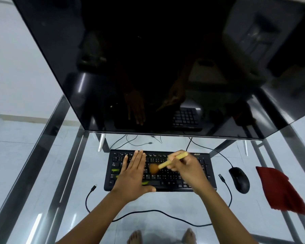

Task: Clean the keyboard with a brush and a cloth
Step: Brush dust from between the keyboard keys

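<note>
Two bare forearms are seen reaching forward from the lower edge of the view, over a glass surface point(165, 201). The left hand point(132, 175) is laid flat, palm down, on the left half of a black keyboard point(167, 183). Its fingers are held straight and close together, and its thumb is spread out along the keyboard's near edge. Nothing is gripped by this hand.

The right hand point(187, 169) is held over the right half of the keyboard, its fingers curled round the pale handle of a brush point(167, 162). The handle is tilted up and away to the right. The brown bristle head is blurred and is set against the keys near the middle of the keyboard, just beside the left hand. Small green marks are seen on keys at the keyboard's left side and by its near edge.

A black mouse point(239, 179) is placed to the right of the keyboard. Farther right, well apart from both hands, a red cloth point(280, 189) is spread on the surface. A loose black cable point(148, 211) is curved across the surface in front of the keyboard. A dark monitor point(148, 67) is stood behind the keyboard. Bare feet point(135, 236) are seen through the glass.
</note>
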